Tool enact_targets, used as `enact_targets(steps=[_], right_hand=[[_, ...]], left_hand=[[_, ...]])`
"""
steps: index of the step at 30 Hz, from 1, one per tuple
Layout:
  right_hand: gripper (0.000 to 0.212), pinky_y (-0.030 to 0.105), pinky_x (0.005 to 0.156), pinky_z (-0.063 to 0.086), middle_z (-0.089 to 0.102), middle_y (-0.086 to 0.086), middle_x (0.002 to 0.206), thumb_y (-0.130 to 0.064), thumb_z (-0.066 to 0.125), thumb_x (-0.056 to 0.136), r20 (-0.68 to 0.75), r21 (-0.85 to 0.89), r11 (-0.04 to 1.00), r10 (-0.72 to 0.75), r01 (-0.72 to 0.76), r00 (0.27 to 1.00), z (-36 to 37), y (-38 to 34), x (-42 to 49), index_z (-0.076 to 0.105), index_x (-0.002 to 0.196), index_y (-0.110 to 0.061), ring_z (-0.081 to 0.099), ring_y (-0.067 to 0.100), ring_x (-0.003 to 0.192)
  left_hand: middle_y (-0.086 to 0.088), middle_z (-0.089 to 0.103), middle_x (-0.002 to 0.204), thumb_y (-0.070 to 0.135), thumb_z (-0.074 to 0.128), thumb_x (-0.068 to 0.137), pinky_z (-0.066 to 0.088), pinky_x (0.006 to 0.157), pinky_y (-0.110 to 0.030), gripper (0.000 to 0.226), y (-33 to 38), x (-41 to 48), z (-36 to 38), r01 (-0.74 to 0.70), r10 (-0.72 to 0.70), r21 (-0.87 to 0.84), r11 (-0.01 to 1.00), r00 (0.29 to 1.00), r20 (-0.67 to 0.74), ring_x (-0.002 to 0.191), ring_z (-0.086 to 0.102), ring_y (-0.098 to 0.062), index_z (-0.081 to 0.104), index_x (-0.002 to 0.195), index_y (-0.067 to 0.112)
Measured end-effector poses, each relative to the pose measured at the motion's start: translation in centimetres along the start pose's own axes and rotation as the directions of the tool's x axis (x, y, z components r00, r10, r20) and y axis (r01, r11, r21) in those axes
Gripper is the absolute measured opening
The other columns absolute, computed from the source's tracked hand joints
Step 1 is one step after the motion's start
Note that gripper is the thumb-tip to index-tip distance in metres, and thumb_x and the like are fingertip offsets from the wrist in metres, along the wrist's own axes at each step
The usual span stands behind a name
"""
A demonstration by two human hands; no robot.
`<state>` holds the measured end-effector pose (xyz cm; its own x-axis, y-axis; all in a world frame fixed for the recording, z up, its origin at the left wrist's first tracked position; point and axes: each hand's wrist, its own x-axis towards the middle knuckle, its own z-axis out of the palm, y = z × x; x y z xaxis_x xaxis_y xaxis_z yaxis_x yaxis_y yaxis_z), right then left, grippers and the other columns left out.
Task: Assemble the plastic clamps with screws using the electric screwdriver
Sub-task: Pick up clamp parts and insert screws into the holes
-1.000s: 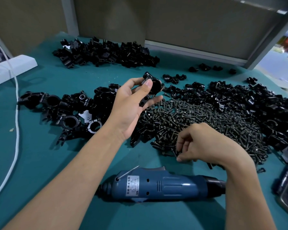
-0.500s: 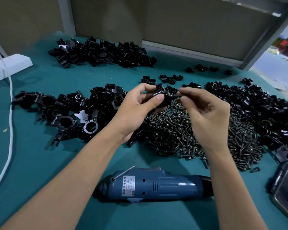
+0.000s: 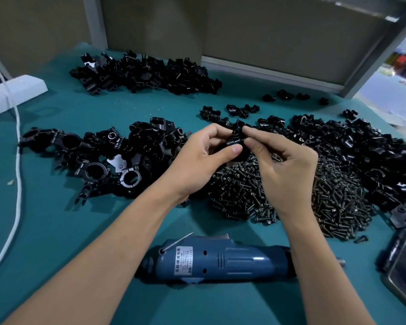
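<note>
My left hand (image 3: 197,160) grips a black plastic clamp (image 3: 236,139) above the table's middle, thumb under it and fingers over it. My right hand (image 3: 281,165) meets it from the right, thumb and forefinger pinching at the clamp's side; the screw between them is mostly hidden. Below both hands spreads a heap of dark screws (image 3: 291,198). The blue electric screwdriver (image 3: 216,261) lies on its side near the front edge, between my forearms, untouched.
Piles of black clamp parts lie at the back (image 3: 145,73), at the left (image 3: 108,156) and at the right (image 3: 373,156). A white cable (image 3: 18,174) and a white box (image 3: 12,90) are at the left. A dark tray (image 3: 403,266) sits at the front right on the teal mat (image 3: 56,231).
My right hand rose from the screw heap with a screw and came to the clamp held in my left hand. The left hand lowered slightly toward the middle.
</note>
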<state>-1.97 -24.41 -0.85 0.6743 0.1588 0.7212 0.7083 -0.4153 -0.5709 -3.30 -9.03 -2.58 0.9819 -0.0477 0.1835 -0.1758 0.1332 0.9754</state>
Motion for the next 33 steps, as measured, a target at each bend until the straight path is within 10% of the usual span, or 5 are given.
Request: enact_targets(steps=[5,9,12,15,33], right_hand=[[0.041,0.024,0.100,0.048,0.064,0.002,0.128,-0.006,0.056,0.097,0.101,0.127,0.991,0.030,-0.043,0.994,-0.1,-0.7,-0.1,0.051,0.137,-0.015,0.060,0.008,0.119],[0.020,0.024,0.079,0.055,0.069,-0.013,0.092,-0.003,0.068,0.087,0.125,0.028,0.990,0.136,-0.141,0.983,-2.5,-0.1,0.4,0.068,0.097,-0.020,0.065,0.007,0.087],[0.026,0.026,0.077,0.056,0.069,-0.012,0.078,-0.003,0.075,0.079,0.639,-0.284,0.936,0.346,-0.207,0.687,-3.0,0.1,0.7,0.066,0.074,-0.027,0.065,0.003,0.075],[0.027,0.027,0.064,0.055,0.067,-0.007,0.067,-0.010,0.082,0.075,0.770,-0.444,0.888,0.445,-0.116,0.458,-2.0,-0.1,0.1,0.063,0.066,-0.027,0.060,0.008,0.063],[0.022,0.022,0.065,0.055,0.070,-0.009,0.070,-0.009,0.072,0.078,0.763,-0.451,0.884,0.454,-0.124,0.460,-2.5,-1.1,-0.4,0.067,0.083,-0.029,0.063,0.003,0.061]], left_hand=[[-0.014,0.069,0.102,0.002,0.056,0.095,0.054,0.098,-0.044,0.012,0.2,-0.3,0.7,0.024,-0.024,-0.199,0.980,1.000,0.003,0.097,0.068,-0.025,0.058,0.106,0.005],[-0.018,0.071,0.109,0.003,0.052,0.096,0.059,0.088,-0.034,0.013,1.2,0.1,-0.5,-0.018,-0.036,-0.464,0.886,0.994,-0.107,0.104,0.069,-0.032,0.055,0.108,-0.001],[-0.018,0.071,0.107,0.005,0.051,0.097,0.058,0.090,-0.036,0.009,1.5,0.2,-1.1,-0.073,-0.027,-0.517,0.853,0.983,-0.184,0.108,0.067,-0.033,0.054,0.105,0.000],[-0.019,0.070,0.107,0.006,0.051,0.099,0.057,0.092,-0.037,0.008,1.3,0.4,-1.3,-0.078,-0.033,-0.504,0.860,0.977,-0.209,0.112,0.065,-0.035,0.054,0.104,0.001],[-0.016,0.072,0.105,0.005,0.051,0.099,0.059,0.086,-0.032,0.013,1.2,0.1,-1.0,-0.055,-0.032,-0.455,0.889,0.983,-0.180,0.105,0.067,-0.030,0.053,0.109,-0.002]])
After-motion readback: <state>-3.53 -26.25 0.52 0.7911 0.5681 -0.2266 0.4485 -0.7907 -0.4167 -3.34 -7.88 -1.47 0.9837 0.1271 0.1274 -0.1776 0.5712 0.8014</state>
